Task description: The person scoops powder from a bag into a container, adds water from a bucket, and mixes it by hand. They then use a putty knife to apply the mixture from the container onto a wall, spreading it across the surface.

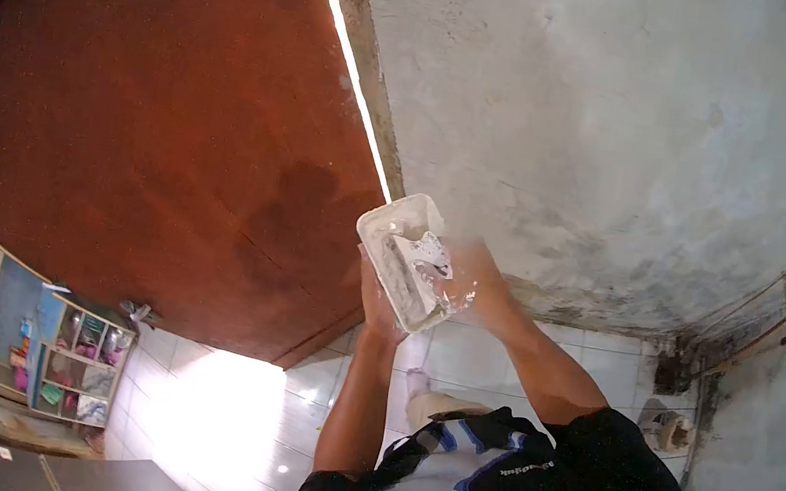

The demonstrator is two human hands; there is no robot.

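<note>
- Wall (630, 128), above and beyond both hands: pale, patchy coat over most of it. Dark stained strips remain low, to the right of the right hand, so the coating looks well along but unfinished.
- Door (160, 112), red-brown, left of the left hand.
- Tray (394, 226), white, raised before the wall and tilted, with white paste (432, 251) inside.
- Left hand (377, 299): arm raised, gripping the tray from beneath.
- Right hand (486, 281): forearm angled up, at the tray's right edge in the paste. Grip hidden, cannot tell.
</note>
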